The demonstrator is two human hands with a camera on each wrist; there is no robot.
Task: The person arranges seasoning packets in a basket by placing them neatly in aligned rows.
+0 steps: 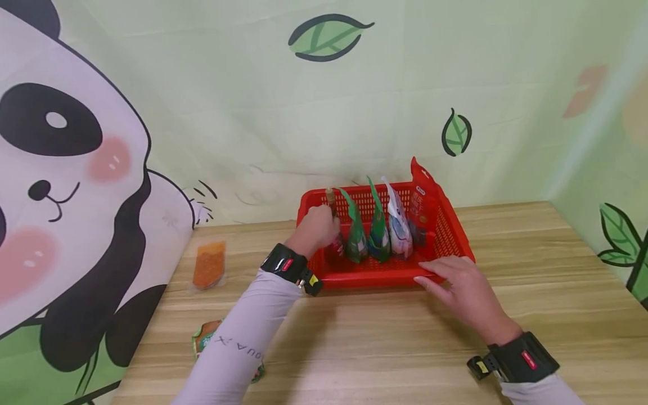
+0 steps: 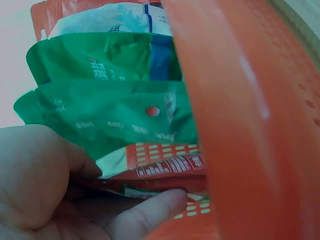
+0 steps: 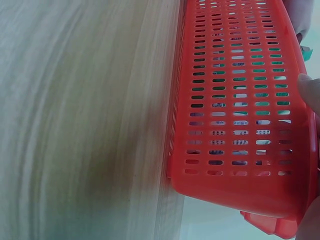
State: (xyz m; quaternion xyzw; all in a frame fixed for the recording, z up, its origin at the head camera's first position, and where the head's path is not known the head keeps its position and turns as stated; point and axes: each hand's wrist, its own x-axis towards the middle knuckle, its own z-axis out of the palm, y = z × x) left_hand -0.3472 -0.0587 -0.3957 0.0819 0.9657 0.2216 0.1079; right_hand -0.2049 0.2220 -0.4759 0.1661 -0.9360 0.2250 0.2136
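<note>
A red plastic basket (image 1: 372,278) stands on the table against the back wall. Inside it, a row of packets stands upright: two green packets (image 1: 357,239), a white-and-blue packet (image 1: 400,232) and a red packet with a hang hole (image 1: 423,197). At the basket's left end my left hand (image 1: 316,228) reaches in and holds a dark red packet (image 2: 175,170) between thumb and fingers, beside the nearest green packet (image 2: 125,110). My right hand (image 1: 463,287) grips the front rim near the right corner, its thumb (image 3: 310,92) over the outer side.
An orange-red packet in clear wrapping (image 1: 209,264) lies on the table (image 1: 364,349) left of the basket. Another green-and-brown packet (image 1: 203,336) lies partly hidden under the left forearm. Behind the basket hangs a printed wall cloth (image 1: 243,112).
</note>
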